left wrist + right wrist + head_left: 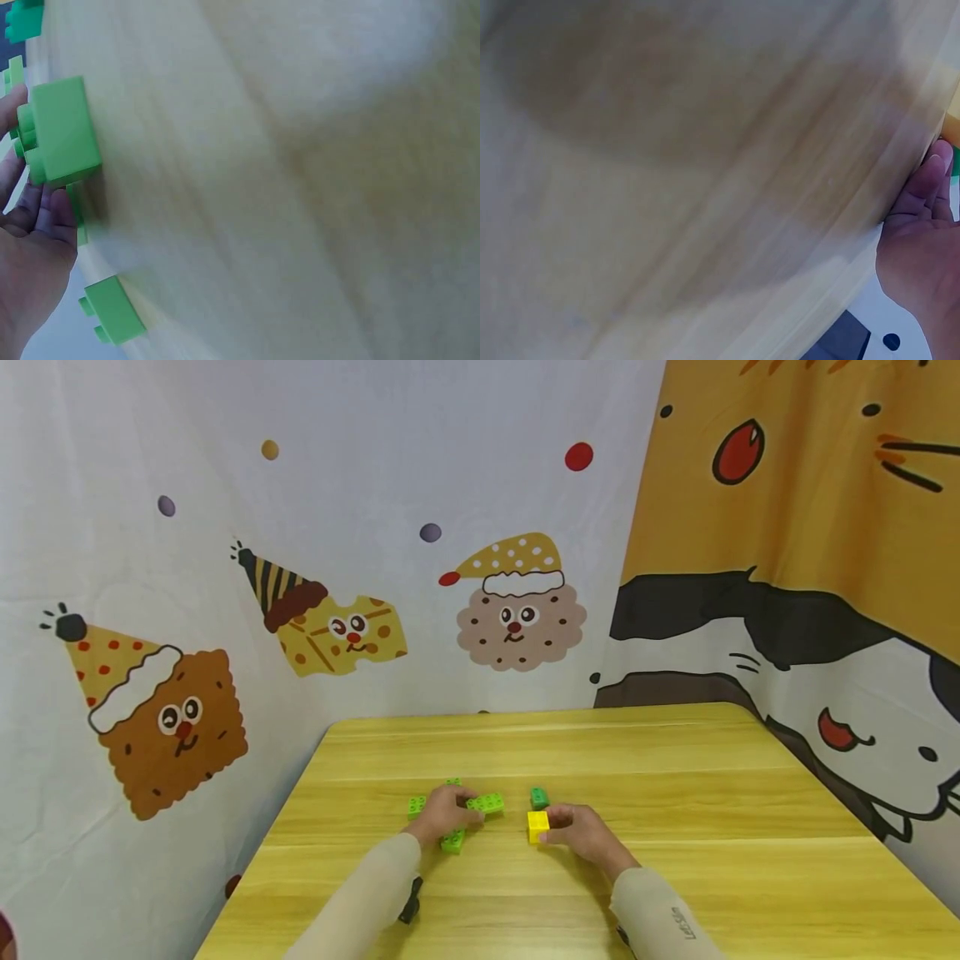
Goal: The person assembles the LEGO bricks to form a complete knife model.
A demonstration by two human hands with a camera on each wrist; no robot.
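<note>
My left hand [447,812] reaches over a loose group of lime-green toy bricks. Its thumb and fingers pinch the left end of the rightmost lime-green brick [487,803]. Around that hand lie a left brick [416,807], a front brick [452,841] and a back brick [453,782] partly covered by the hand. Seen from the left wrist, the front brick [67,131] hides some of the fingers. A yellow brick [537,827] is held by its right side between the thumb and fingers of my right hand [585,835]. Just behind it sits a darker green brick [539,798].
The wood-grain table [637,752] extends to both sides and behind the bricks. A cartoon-printed cloth [412,460] hangs past its far edge and along the left and right.
</note>
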